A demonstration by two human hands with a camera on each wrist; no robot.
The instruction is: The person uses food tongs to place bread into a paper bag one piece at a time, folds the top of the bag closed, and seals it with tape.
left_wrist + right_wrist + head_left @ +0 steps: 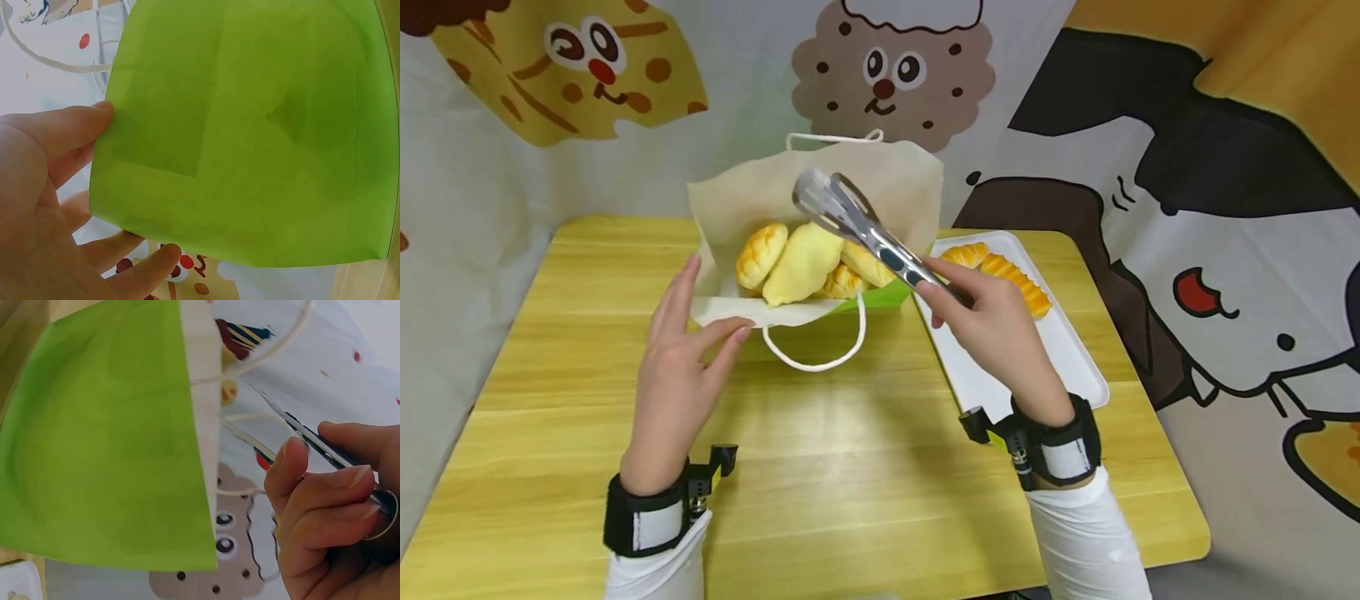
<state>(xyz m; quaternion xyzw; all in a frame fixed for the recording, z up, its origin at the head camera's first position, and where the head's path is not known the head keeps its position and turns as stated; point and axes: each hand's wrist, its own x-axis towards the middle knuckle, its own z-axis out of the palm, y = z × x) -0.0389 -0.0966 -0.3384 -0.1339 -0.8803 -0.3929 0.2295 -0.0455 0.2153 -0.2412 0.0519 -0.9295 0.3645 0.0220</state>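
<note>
A green paper bag (250, 125) with a cream inside and white cord handles lies tipped, its mouth facing me in the head view. Several bread rolls (762, 257) and a smooth pale-yellow bread (805, 262) are inside. My left hand (677, 375) pinches the near left edge of the mouth between thumb and finger, its other fingers spread. My right hand (992, 325) grips metal tongs (880, 237) over the bag's opening. The tong tips (234, 428) stand apart with no bread seen between them.
A white tray (1067, 367) lies to the right of the bag, partly under my right hand, with two glazed breads (1018, 279) at its far end. All stand on a yellow wooden table (850, 500). A cartoon-printed cloth (752, 75) hangs behind.
</note>
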